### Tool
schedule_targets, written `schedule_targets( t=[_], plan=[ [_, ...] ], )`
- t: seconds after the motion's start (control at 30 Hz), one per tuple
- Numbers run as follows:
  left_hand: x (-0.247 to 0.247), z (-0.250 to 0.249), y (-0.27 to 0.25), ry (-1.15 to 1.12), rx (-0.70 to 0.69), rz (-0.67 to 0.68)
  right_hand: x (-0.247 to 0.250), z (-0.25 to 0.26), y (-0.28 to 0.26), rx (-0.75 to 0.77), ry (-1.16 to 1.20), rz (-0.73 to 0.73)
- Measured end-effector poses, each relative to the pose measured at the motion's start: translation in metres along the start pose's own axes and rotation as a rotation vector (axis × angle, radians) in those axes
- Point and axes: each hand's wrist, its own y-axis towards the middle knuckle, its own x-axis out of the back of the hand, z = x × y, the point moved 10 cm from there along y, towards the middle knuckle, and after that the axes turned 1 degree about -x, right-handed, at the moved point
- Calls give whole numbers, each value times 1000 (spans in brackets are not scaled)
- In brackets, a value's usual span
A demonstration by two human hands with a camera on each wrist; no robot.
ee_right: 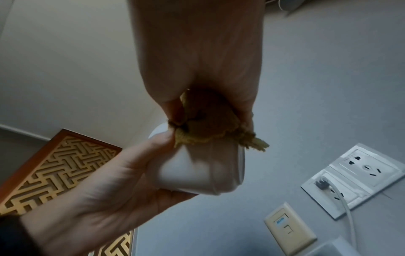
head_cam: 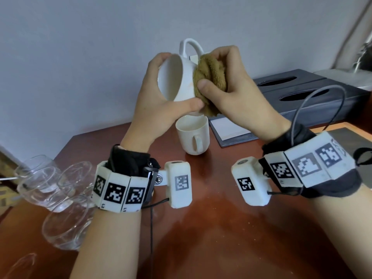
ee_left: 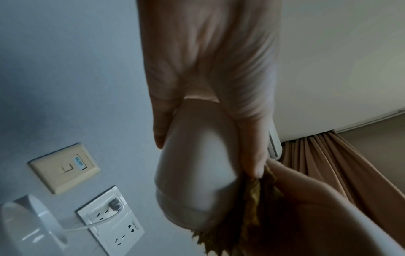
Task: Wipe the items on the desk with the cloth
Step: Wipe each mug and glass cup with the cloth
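My left hand (head_cam: pixel 161 101) grips a white mug (head_cam: pixel 177 77) above the worktop (head_cam: pixel 211 228); my right hand (head_cam: pixel 237 87) clutches the cloth (head_cam: pixel 209 79). Hard rubbing could slip the mug onto the second mug (head_cam: pixel 193 135).

We lose the clear drinking glasses (head_cam: pixel 46 190) past the left edge, and the brown fluffy cloth (head_cam: pixel 209 77) hides the raised white ceramic cup's (head_cam: pixel 177 77) base.

no legible text anywhere

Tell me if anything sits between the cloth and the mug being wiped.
Nothing visible does. The right hand presses the cloth straight against the outside of the mug, which the left hand holds tilted above the desk.
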Motion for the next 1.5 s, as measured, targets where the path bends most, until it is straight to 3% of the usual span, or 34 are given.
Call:
schedule_targets(
  t=[0.17, 0.37, 0.47, 0.67, 0.8, 0.9, 0.97, 1.03, 1.13, 1.27, 1.5],
  plan=[
    [-21, 0, -1, -10, 39, 127, -5, 23, -4, 203, -37, 68],
    [-22, -6, -2, -17, -34, 107, 29, -15, 5, -40, 35, -175],
    [-17, -9, -2, -5, -69, 97, 28, -24, 5, -118, 19, -190],
    [0, -6, -1, 16, -121, 17, 9, 1, -4, -22, 3, -113],
    [-1, -20, -7, 43, -233, 16, 17, 14, -8, 7, 17, -251],
    [-3, -32, -10, 107, -342, -3, 31, -1, -9, -114, 117, -394],
    [-2, -34, -12, 122, -368, -28, 28, -11, -9, -238, 186, -370],
    [-1, -32, -10, 126, -367, -51, 21, -9, -9, -267, 187, -308],
    [0, -24, -4, 93, -332, -59, 8, 10, -10, -158, 145, -216],
    [-4, -28, -3, 140, -370, -42, 8, 23, -13, -78, 69, -228],
    [-2, -33, -10, 122, -411, -71, 15, -19, -13, -395, 276, -300]
  ],
)
